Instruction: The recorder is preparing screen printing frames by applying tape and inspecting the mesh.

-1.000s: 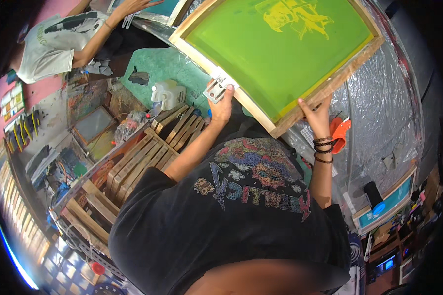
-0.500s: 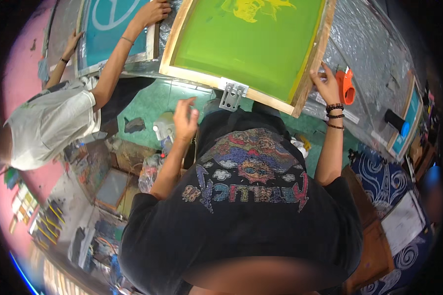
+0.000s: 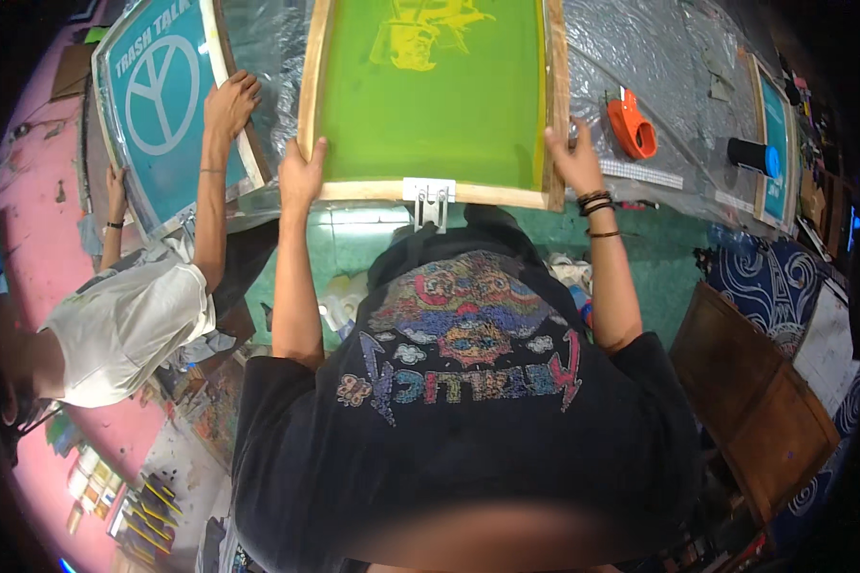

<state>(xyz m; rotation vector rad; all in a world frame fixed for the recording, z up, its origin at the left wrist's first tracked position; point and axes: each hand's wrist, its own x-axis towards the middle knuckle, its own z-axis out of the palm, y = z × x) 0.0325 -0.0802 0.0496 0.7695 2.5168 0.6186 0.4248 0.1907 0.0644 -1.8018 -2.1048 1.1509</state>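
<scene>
A wood-framed printing screen (image 3: 435, 129) with green mesh and a yellow stencil patch lies in front of me. My left hand (image 3: 302, 172) is closed on its left wooden side, close to the near corner. Around the right wooden side, my right hand (image 3: 575, 164) has its fingers and thumb wrapped. Both hands grip at about the same height. A metal clamp (image 3: 430, 194) sits at the middle of the near frame edge, between my hands. Just beyond my right hand, an orange plastic tool (image 3: 631, 126) with a looped end rests on the plastic-covered table.
At left, a co-worker's hands (image 3: 229, 103) hold another screen (image 3: 162, 115) with teal mesh and a white peace sign. To the right are a white strip (image 3: 640, 173), a dark cylinder with a blue end (image 3: 753, 156) and a further teal screen (image 3: 774, 143). Clear plastic (image 3: 674, 57) covers the table.
My left hand has come from mid-air onto the screen's left side. In the picture, the screen has shifted left and sits straighter. My right hand stays on its right side.
</scene>
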